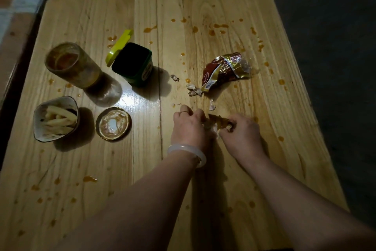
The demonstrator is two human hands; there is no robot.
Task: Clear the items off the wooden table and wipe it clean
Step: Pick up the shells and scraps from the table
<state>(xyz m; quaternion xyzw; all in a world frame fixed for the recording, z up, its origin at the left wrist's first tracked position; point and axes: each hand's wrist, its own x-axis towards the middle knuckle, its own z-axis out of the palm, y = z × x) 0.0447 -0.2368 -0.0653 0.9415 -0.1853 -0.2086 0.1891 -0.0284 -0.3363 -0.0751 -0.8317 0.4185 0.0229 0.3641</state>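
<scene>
Hands meet over the right-centre of the wooden table (85, 165), and we record their state first. The left hand (188, 126), with a ring on one finger and a pale bangle (186, 149) at the wrist, has its fingers curled down onto a small bunch of scraps (216, 123) lying on the boards. The right hand (242, 134) pinches the same bunch from the other side; we see a brownish strip and pale, papery bits between the two hands, but cannot tell what they are.

Beyond the hands we note loose shell-like fragments (193, 89) scattered on the wood, and just behind them a crumpled red-and-gold wrapper (225, 69) with a barcode showing.

On the left half of the table we find four items. A glass jar (75, 65) with orange residue stands open at the far left. Beside it stands a green tub (133, 64), its yellow lid (119, 47) hinged up. Nearer the person, a small bowl (56, 118) holds pale strips of food, and a round jar lid (113, 123) lies inner side up just right of it, smeared with sauce.

Orange sauce spots (89, 179) mark the boards across most of the surface, thickest at the far right and near left.
</scene>
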